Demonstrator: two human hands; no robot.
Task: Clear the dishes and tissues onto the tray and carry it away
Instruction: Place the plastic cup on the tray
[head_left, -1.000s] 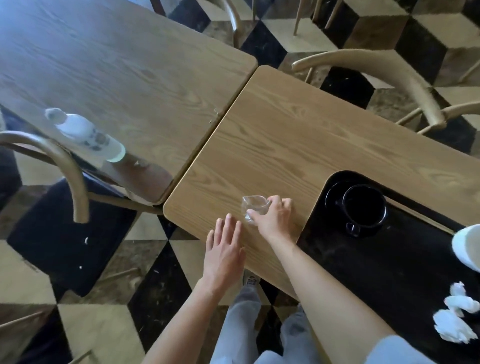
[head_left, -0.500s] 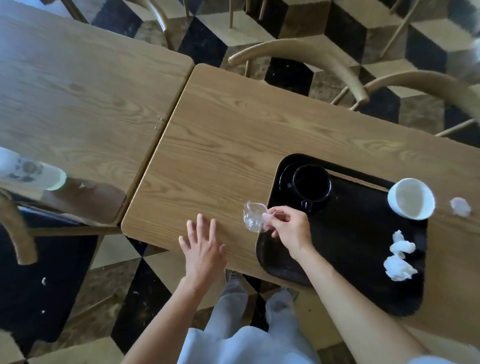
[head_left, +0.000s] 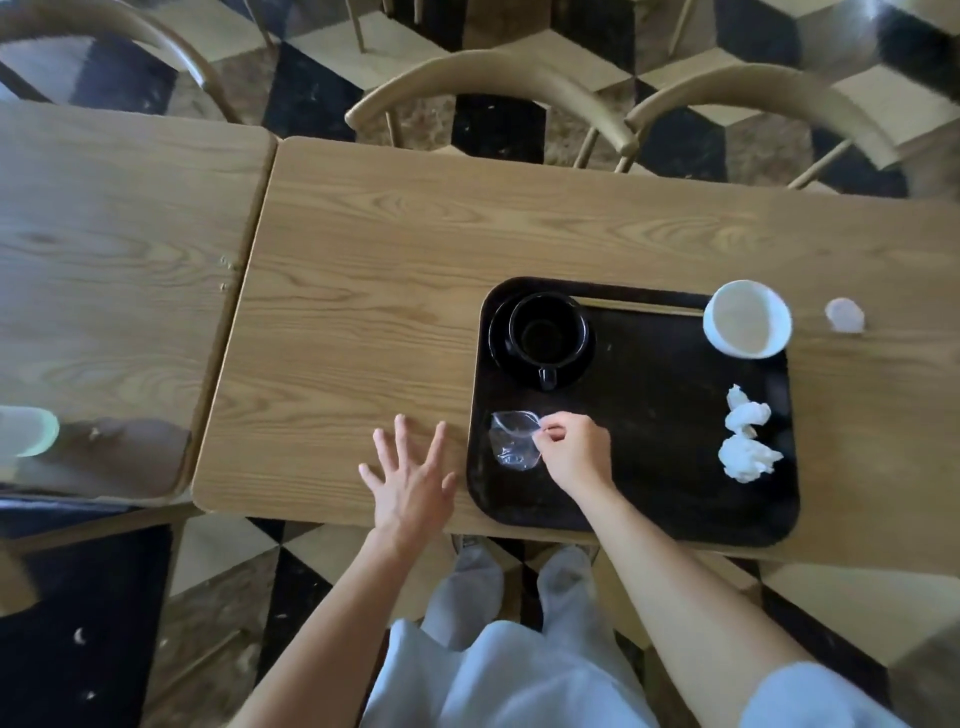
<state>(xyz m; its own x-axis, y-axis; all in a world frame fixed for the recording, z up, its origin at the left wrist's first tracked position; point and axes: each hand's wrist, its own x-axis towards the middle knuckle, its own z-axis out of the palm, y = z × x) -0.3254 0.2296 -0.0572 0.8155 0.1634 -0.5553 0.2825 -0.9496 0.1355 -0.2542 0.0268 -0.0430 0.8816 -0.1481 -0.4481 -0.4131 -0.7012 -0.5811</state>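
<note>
Step in hand: setting the clear plastic cup (head_left: 514, 440) down on the black tray (head_left: 649, 467), judged from how the cup hangs over the tray's near-left corner.
Right hand (head_left: 574, 453): fingertips pinched together on the cup's rim; whether the cup's base already touches the tray I cannot tell.
Left hand (head_left: 410, 480): fingers spread apart, holding nothing, flat over the wooden table (head_left: 389, 260) just left of the tray.
Cup position: inside the tray's left edge, nearer than the black cup and saucer (head_left: 543, 335) in the tray's far-left corner.
Cup axis: it seems tipped, its long axis running roughly from the tray's far side to its near side, mouth toward the black cup, base toward the person; the clear plastic makes this uncertain.
Doing it well: thin plastic will likely crumple or skid, so bring it upright, let the base meet the tray before the pinch opens, and keep it off the tray's raised lip.
Already on tray: two crumpled tissues (head_left: 748, 436) near its right edge; the white bowl (head_left: 747, 319) sits at the tray's far-right corner, overlapping the rim.
Left to clear: a small pale scrap (head_left: 844, 314) on the table just right of the tray, beyond the bowl.
Risk: the light cup may topple when the tray is lifted.
</note>
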